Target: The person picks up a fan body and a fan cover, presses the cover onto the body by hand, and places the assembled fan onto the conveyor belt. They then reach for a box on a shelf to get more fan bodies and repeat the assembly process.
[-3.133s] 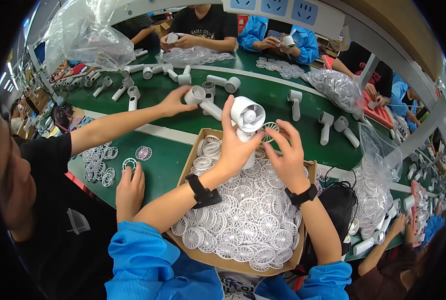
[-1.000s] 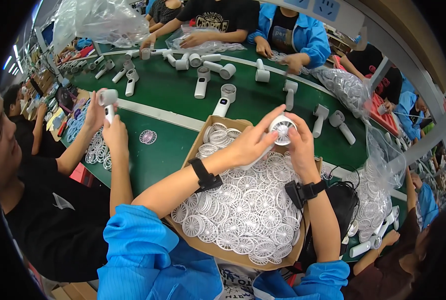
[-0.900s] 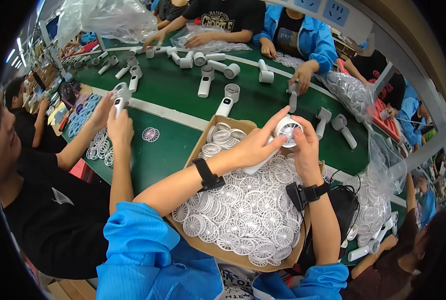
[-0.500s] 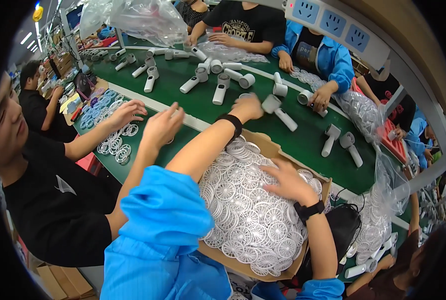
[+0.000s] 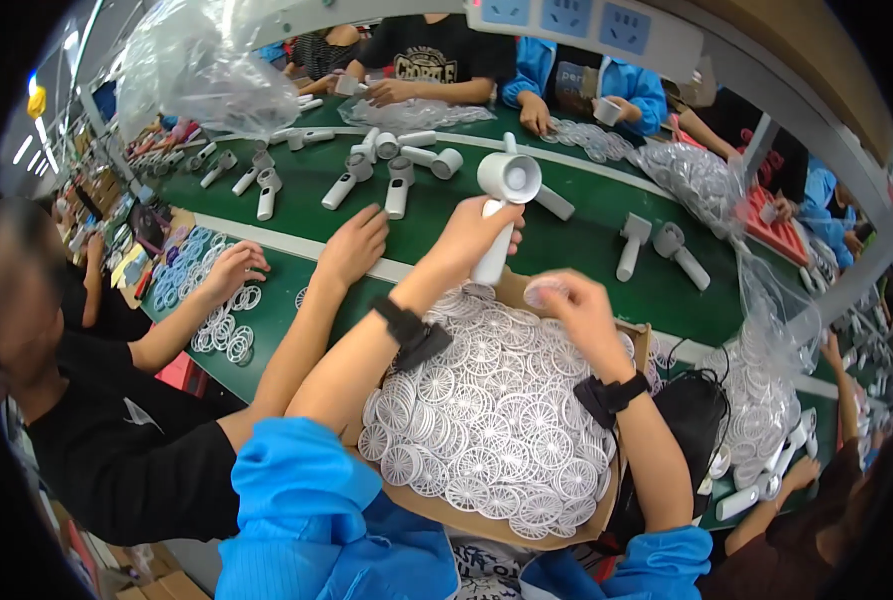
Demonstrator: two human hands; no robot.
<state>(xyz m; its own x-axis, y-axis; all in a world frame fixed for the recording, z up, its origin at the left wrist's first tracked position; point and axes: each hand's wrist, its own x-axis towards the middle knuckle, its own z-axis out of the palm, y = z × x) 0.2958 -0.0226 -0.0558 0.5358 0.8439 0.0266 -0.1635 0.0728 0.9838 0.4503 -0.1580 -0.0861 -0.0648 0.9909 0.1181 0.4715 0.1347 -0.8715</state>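
My left hand [image 5: 473,238] is wrapped round the white handle of a small handheld fan [image 5: 509,178], held up above the far edge of the box. The fan's round head is uppermost and its open ring shows a pale hub inside. Just to the right, my right hand [image 5: 578,305] pinches a white round fan grille [image 5: 545,291] between thumb and fingers, apart from the fan. Beneath both hands, a cardboard box [image 5: 652,345] holds a heap of white spoked grilles [image 5: 486,410].
Several handheld fans [image 5: 341,185] lie on the green conveyor belt [image 5: 306,225]. At my left, a co-worker's hand [image 5: 356,245] reaches to the belt's edge near white rings [image 5: 228,335]. Clear plastic bags [image 5: 766,380] of grilles lie at the right. A power strip [image 5: 586,25] hangs overhead.
My left hand has picked up a fan from the belt and drawn it back over the box. My right hand has lifted a grille off the heap. The co-worker's hand has moved toward the belt.
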